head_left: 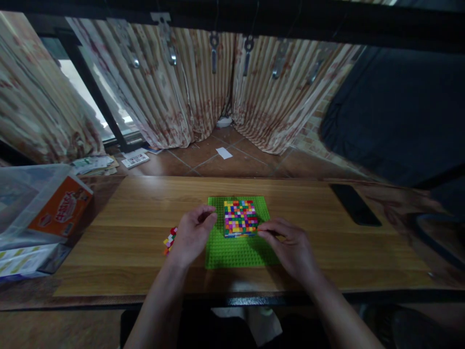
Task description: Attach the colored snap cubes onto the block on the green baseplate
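A square block of many-coloured toy bricks (pixel 240 216) stands on a green studded baseplate (pixel 234 257). To its left is my left hand (pixel 193 233), over the plate's left edge, thumb and forefinger pinched together; whether anything small is between them cannot be made out. My right hand (pixel 288 245) reaches the block's lower right corner with thumb and forefinger closed. Whatever those fingertips grip, if anything, is too small to name. Partly behind my left wrist lies a small pile of loose bricks (pixel 169 240).
The wooden table (pixel 127 242) carries a black phone (pixel 355 205) at right. A clear plastic bin (pixel 18 194) and an orange box (pixel 61 208) stand at left. Metal hooks (pixel 214 53) hang overhead before striped curtains (pixel 196 92). Papers (pixel 94 165) lie beyond the table.
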### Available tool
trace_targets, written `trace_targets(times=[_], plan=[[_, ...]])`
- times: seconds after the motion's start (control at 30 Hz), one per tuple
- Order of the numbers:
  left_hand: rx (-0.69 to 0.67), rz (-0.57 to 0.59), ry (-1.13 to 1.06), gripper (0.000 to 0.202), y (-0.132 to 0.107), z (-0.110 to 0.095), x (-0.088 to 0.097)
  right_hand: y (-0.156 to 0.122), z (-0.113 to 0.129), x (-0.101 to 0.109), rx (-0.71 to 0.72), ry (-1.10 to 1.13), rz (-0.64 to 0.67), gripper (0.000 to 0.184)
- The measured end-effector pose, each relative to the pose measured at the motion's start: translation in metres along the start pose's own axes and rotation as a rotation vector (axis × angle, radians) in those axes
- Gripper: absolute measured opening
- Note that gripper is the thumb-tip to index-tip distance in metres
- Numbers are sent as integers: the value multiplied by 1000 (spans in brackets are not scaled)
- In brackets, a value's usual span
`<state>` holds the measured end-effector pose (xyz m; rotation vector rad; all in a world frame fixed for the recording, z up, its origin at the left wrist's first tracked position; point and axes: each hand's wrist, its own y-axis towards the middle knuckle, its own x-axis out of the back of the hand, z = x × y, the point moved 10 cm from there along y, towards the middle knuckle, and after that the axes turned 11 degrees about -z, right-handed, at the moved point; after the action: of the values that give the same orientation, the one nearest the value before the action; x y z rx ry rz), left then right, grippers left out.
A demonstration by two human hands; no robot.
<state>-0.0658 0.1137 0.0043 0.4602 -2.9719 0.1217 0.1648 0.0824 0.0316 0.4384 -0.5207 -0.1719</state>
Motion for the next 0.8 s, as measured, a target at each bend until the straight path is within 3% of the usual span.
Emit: trace_targets(times=[0.2, 0.43, 0.8], plan=[[-31, 11, 40, 18, 0, 1, -4, 0, -6, -7, -15, -24, 3, 9], [-63, 61, 103, 25, -3, 3, -10, -4, -26, -9, -185, -10, -5, 14], [-97, 88, 160, 28, -4, 3, -15, -6, -35, -8, -329, 127, -1, 22]])
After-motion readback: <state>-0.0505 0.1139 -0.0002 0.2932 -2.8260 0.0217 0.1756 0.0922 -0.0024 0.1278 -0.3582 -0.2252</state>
